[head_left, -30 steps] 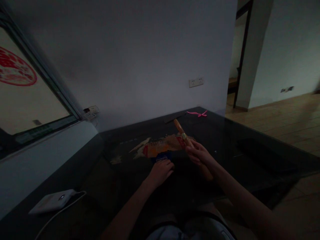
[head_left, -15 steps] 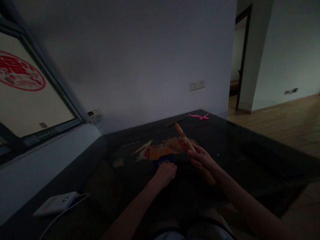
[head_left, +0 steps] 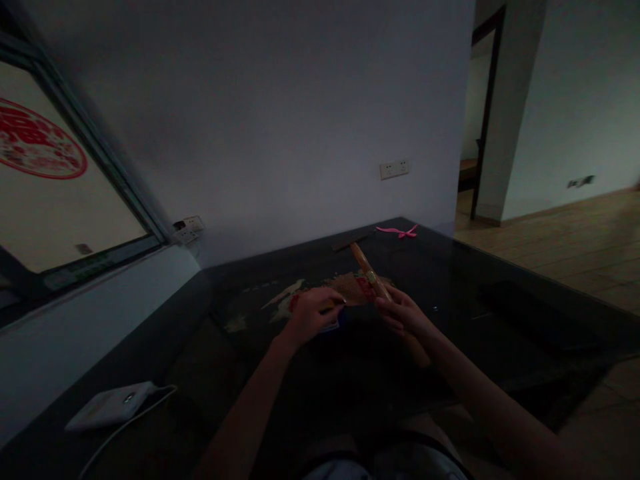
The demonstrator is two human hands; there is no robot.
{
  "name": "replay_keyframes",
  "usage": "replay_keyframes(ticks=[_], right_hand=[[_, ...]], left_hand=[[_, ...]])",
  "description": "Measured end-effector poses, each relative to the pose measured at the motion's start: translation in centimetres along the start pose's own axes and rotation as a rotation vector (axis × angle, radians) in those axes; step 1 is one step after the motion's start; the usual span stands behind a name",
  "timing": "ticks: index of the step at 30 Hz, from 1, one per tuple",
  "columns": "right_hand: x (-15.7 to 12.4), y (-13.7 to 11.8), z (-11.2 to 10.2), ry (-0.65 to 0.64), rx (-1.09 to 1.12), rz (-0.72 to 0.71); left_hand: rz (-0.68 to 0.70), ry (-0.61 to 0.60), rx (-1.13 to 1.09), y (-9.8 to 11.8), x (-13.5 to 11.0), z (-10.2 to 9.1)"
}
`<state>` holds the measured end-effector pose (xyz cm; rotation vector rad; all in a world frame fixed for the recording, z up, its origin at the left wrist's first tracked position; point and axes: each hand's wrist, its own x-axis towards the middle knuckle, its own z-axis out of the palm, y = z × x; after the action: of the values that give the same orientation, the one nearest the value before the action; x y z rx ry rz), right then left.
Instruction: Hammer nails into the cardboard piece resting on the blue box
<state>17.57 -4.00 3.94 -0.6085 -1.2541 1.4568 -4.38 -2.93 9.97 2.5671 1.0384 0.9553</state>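
My right hand [head_left: 403, 310] is closed around the wooden handle of a hammer [head_left: 370, 273]. Its thin dark head points away from me over the far part of the dark table [head_left: 280, 267]. Left of the hammer, my left hand [head_left: 316, 312] is over a flat printed sheet [head_left: 346, 288] in tan, red and blue. The thumb and fingers of that hand are curled toward each other. Whether something small sits at their tips is too dark to make out. Part of the sheet is hidden under my left hand.
A pink ribbon-like strip [head_left: 399, 232] lies at the table's far corner. On the left is a white device [head_left: 111, 405] with a cable. A long dark object [head_left: 537, 317] rests on the right. Pale patches [head_left: 287, 293] mark the tabletop, and a wall stands behind it.
My left hand has moved forward and slightly left, from the blue part of the sheet to its tan and red part. My right hand and the hammer have hardly moved.
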Motion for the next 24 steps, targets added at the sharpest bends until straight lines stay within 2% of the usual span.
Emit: replay_keyframes(ticks=[2, 5, 9, 14, 24], right_hand=[[0.0, 0.0, 0.0, 0.006, 0.002, 0.004], [0.1, 0.1, 0.0, 0.005, 0.009, 0.001], [0.0, 0.2, -0.1, -0.001, 0.005, 0.005], [0.1, 0.4, -0.1, -0.033, 0.005, 0.014], [0.1, 0.6, -0.1, -0.055, 0.001, 0.010]], left_hand=[[-0.085, 0.136, 0.011, -2.3, 2.1, -0.3], [-0.142, 0.267, -0.024, -5.8, 4.4, 0.3], [-0.196, 0.283, -0.057, -8.6, 5.2, 2.0], [-0.207, 0.274, -0.159, -9.5, 4.7, 3.0], [-0.186, 0.165, -0.171, -9.1, 4.5, 3.0]])
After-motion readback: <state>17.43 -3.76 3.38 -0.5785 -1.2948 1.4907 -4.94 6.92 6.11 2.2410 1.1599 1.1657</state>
